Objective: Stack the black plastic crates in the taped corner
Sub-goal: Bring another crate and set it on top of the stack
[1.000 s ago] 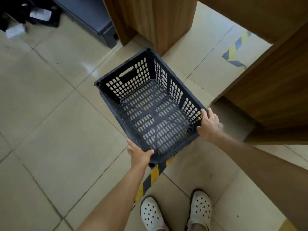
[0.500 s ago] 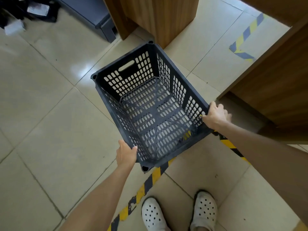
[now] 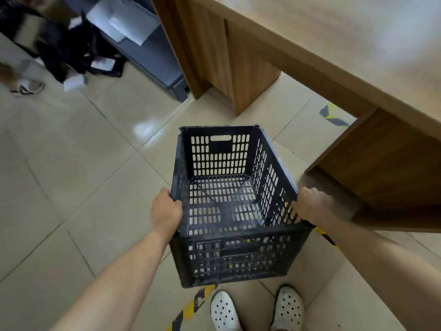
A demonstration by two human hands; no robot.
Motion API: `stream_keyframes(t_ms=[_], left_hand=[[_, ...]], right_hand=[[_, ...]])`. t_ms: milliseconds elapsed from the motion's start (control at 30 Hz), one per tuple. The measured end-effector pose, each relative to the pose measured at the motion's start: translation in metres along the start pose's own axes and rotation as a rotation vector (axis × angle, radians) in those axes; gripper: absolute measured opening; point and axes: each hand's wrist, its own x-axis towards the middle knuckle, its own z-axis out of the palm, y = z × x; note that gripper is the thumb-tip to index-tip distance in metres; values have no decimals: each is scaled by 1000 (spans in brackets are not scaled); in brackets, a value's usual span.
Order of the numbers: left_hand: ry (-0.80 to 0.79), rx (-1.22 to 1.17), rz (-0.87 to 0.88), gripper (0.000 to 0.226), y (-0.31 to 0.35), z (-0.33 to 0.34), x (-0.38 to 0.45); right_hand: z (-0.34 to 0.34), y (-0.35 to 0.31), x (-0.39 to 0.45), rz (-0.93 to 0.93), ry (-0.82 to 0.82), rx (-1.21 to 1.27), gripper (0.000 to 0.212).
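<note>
Squarely in both hands' grip, left hand (image 3: 166, 209) and right hand (image 3: 310, 203): slotted rectangular black plastic crate (image 3: 229, 199)

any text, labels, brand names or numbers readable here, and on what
None can be read.
black crate, held by the left hand and right hand: no label or brand shows.
white papers in the dark clutter: too blurred to read.
yellow and black floor tape: stripes only, no words.
white shoes: no marking visible.
</note>
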Motion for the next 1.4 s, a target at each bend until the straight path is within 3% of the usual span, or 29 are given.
stream_keyframes(t_ms=[200, 333, 533, 667, 1000, 1233, 1400], left_hand=[[99, 28, 24, 8, 13, -81, -43], [196, -15, 27, 8, 28, -162, -62], [364, -143, 10, 9, 47, -294, -114], [453, -32, -52, 7, 46, -381, -159], [600, -79, -257, 9, -43, -493, -237], [735, -166, -348, 12, -120, -553, -298], [852, -221, -423, 21, -216, -610, -359]], right_hand=[[-34, -2, -70, -80, 6, 30, 26], [-103, -26, -116, -182, 28, 17, 26], [-224, -68, -188, -323, 233, 75, 25], [-276, -97, -243, -409, 250, 111, 26], [-341, -185, -358, -728, 402, 192, 33], [-346, -252, -453, -870, 470, 163, 31], [-328, -319, -546, -1054, 466, 121, 27]])
